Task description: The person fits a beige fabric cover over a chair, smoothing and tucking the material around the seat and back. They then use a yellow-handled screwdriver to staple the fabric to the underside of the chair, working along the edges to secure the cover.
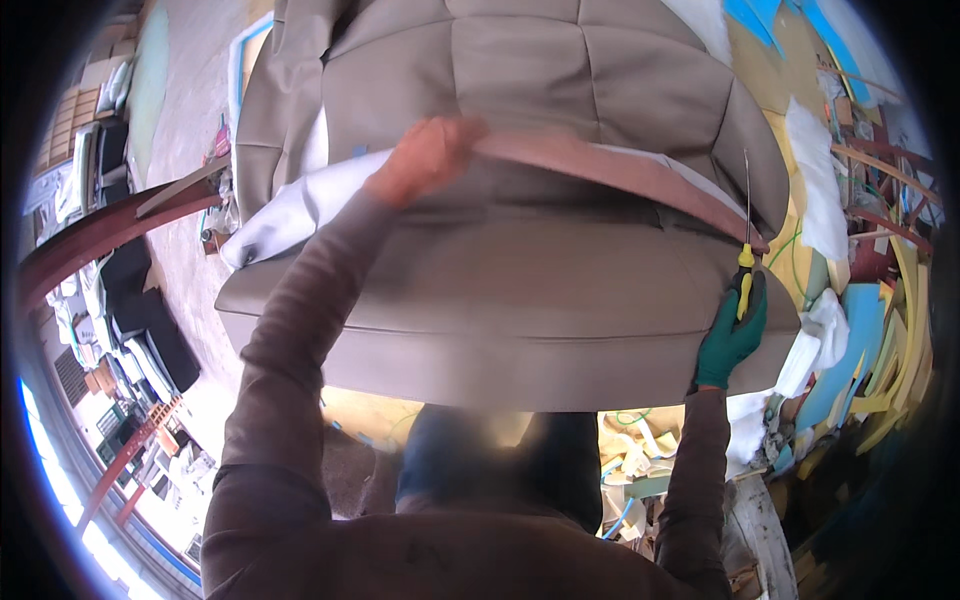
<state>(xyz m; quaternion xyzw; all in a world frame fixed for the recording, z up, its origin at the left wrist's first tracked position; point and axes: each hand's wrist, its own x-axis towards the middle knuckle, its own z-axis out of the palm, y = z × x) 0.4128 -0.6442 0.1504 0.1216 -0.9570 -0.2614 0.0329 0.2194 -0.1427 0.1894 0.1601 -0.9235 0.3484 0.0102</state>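
A brown upholstery cover (520, 65) with stitched panels lies over a large padded seat (530, 265). Along the gap between them, a loose flap of the cover (620, 172) is lifted, its white underside showing toward the left. My left hand (425, 155), bare and slightly blurred, is closed on this flap near its middle. In a green glove, my right hand (735, 335) grips a screwdriver (746, 258) with a yellow and black handle. Its long thin shaft points away from me, beside the flap's right end. The right hand rests by the seat's right front corner.
White padding (815, 180) and blue and yellow foam strips (865, 345) lie to the right. Foam scraps (640, 450) cover the floor near my legs. At left, a dark red metal beam (120, 235) curves toward the seat. Black panels (150, 320) are stacked beyond it.
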